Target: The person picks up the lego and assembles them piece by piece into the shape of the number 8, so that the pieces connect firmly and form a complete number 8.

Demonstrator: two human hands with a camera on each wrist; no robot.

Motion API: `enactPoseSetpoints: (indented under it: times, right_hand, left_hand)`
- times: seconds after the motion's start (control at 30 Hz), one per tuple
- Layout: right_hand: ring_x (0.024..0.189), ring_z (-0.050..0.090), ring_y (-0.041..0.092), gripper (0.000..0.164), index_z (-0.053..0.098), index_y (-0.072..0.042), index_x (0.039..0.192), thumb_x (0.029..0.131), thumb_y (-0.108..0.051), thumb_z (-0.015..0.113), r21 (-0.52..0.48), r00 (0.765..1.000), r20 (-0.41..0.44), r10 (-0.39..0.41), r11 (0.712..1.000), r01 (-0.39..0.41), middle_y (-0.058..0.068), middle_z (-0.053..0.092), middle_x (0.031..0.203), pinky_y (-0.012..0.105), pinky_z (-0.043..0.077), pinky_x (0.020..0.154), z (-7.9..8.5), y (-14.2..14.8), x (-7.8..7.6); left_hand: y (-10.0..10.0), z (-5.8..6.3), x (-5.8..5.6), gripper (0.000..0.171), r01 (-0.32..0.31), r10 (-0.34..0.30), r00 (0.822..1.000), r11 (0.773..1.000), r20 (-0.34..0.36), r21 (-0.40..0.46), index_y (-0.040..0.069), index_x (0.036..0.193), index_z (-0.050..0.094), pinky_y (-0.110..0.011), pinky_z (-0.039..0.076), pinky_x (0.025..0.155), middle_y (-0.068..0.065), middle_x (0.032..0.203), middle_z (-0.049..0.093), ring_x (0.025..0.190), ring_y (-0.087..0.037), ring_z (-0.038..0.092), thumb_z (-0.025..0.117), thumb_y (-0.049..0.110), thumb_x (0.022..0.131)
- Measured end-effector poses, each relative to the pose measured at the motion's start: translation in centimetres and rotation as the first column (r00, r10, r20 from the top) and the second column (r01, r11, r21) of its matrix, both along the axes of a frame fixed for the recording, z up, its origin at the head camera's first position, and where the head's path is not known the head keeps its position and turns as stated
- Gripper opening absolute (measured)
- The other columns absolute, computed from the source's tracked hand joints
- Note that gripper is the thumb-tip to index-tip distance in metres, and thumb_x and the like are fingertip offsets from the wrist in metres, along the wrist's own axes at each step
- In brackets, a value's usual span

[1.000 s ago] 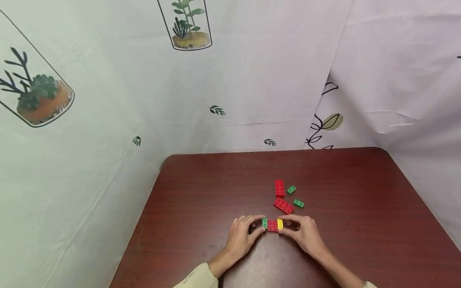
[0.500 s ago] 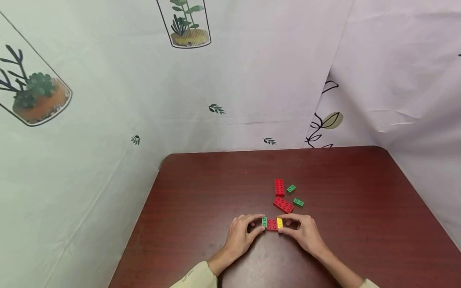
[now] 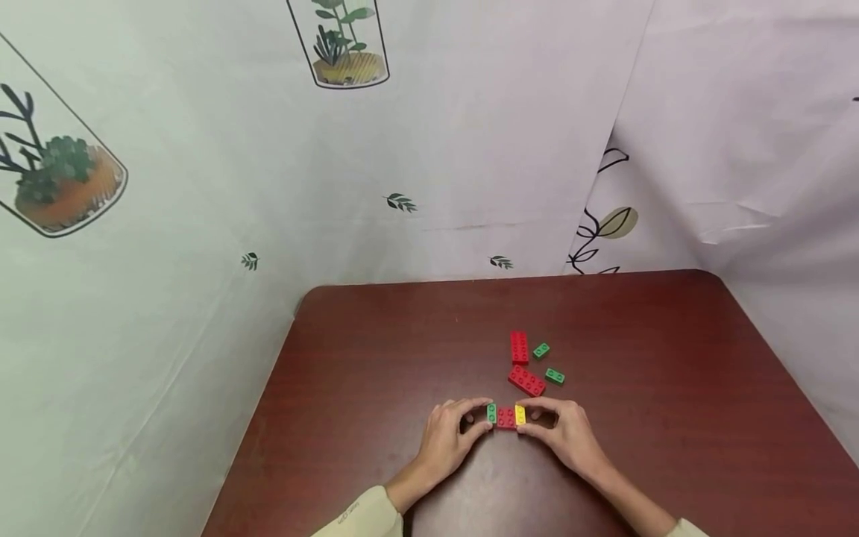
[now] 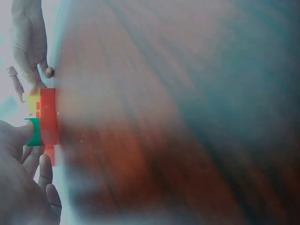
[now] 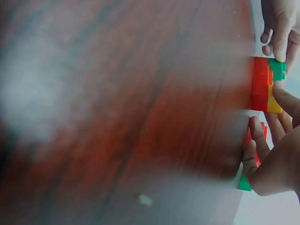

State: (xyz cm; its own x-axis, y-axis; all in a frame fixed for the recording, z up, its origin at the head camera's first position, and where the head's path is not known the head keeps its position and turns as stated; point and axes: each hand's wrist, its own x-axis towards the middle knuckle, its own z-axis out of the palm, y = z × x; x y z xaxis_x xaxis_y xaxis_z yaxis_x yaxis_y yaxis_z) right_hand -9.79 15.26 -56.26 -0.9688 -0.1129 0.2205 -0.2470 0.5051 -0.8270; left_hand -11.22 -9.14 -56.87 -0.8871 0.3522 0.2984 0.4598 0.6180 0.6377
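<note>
my l hand [image 3: 444,436] pinches green brick [image 3: 492,414], r hand [image 3: 567,436] yellow brick [image 3: 520,415], opp ends atop red brick [image 3: 506,418] (middle's bare); i'd prob press both straight down evenly

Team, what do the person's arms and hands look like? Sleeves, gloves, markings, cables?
Left hand and right hand: bare, no gloves or cables visible. Left arm: pale cream-green fabric sleeve with small dark lettering, unreadable here. Right arm: only the edge of a similar pale sleeve shows.
</note>
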Motion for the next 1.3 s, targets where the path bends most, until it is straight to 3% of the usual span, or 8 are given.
enactPoseSetpoints:
  times: [0.27, 0.37, 0.53, 0.67, 0.87, 1.17, 1.3]
  right_hand:
    - [0.083, 0.067, 0.009, 0.036, 0.082, -0.018, 0.110, 0.077, -0.017, 0.096, 0.010, 0.989, 0.149, -0.019, 1.000, 0.017, -0.010, 0.073, 0.089, 0.026, 0.050, 0.069, 0.0, 0.1, 0.5]
    - [0.082, 0.065, 0.010, 0.039, 0.081, -0.015, 0.114, 0.078, -0.016, 0.096, -0.002, 0.985, 0.173, 0.014, 1.000, -0.013, -0.006, 0.074, 0.092, 0.026, 0.048, 0.068, 0.3, 0.3, 0.7]
    - [0.077, 0.062, 0.009, 0.037, 0.079, -0.009, 0.118, 0.084, 0.001, 0.088, -0.023, 0.978, 0.204, 0.050, 0.999, -0.046, 0.001, 0.076, 0.097, 0.026, 0.049, 0.063, 1.0, 1.2, 0.8]
    - [0.070, 0.061, 0.007, 0.033, 0.079, -0.008, 0.114, 0.085, 0.008, 0.084, -0.034, 0.982, 0.182, -0.053, 0.998, 0.060, 0.001, 0.077, 0.095, 0.025, 0.049, 0.060, 1.2, 1.6, 0.5]
    - [0.062, 0.053, 0.008, 0.040, 0.076, -0.004, 0.122, 0.084, -0.001, 0.089, 0.034, 0.971, 0.108, -0.213, 0.977, 0.210, 0.000, 0.072, 0.083, 0.024, 0.044, 0.059, 1.2, 1.6, 0.0]
    - [0.064, 0.055, 0.007, 0.047, 0.074, -0.001, 0.126, 0.082, -0.004, 0.091, 0.076, 0.961, 0.052, -0.270, 0.961, 0.266, 0.000, 0.069, 0.080, 0.024, 0.046, 0.059, 0.9, 0.9, -0.5]
    - [0.064, 0.054, 0.008, 0.049, 0.074, -0.001, 0.127, 0.081, -0.002, 0.091, 0.060, 0.962, 0.021, -0.272, 0.961, 0.270, 0.001, 0.068, 0.079, 0.024, 0.045, 0.059, 0.9, 0.8, -0.6]
  left_hand:
    - [0.2, -0.2, 0.9, 0.036, -0.032, 0.032, 0.999, 0.999, 0.039, -0.013, 0.025, 0.126, 0.079, -0.024, 0.039, 0.073, 0.011, 0.094, 0.075, 0.081, -0.003, 0.059, 0.085, 0.031, 0.091]
    - [0.3, -0.2, 1.0, 0.036, -0.045, 0.046, 0.998, 0.999, 0.032, -0.030, 0.025, 0.126, 0.079, -0.024, 0.040, 0.073, 0.012, 0.096, 0.075, 0.082, -0.001, 0.059, 0.085, 0.031, 0.092]
    - [0.4, -0.2, 1.1, 0.036, -0.053, 0.054, 0.998, 0.998, 0.024, -0.034, 0.025, 0.127, 0.079, -0.027, 0.044, 0.077, 0.011, 0.104, 0.077, 0.088, -0.004, 0.062, 0.085, 0.030, 0.092]
    - [0.4, -0.1, 1.2, 0.034, -0.055, 0.055, 0.998, 0.998, 0.019, -0.025, 0.024, 0.126, 0.079, -0.028, 0.045, 0.079, 0.010, 0.106, 0.078, 0.092, -0.005, 0.063, 0.085, 0.028, 0.093]
    - [0.5, 0.1, 1.4, 0.036, -0.053, 0.053, 0.999, 0.998, -0.012, -0.026, 0.023, 0.127, 0.078, -0.029, 0.047, 0.079, 0.011, 0.101, 0.075, 0.091, -0.006, 0.062, 0.086, 0.023, 0.092]
    - [0.6, 0.2, 1.7, 0.045, -0.047, 0.047, 0.997, 0.999, -0.054, -0.003, 0.018, 0.131, 0.075, -0.036, 0.049, 0.082, 0.006, 0.107, 0.077, 0.093, -0.010, 0.065, 0.089, 0.021, 0.088]
    - [0.5, 0.3, 1.7, 0.048, -0.053, 0.053, 0.998, 0.999, -0.033, -0.005, 0.019, 0.133, 0.074, -0.037, 0.050, 0.083, 0.006, 0.110, 0.077, 0.095, -0.010, 0.065, 0.089, 0.026, 0.088]
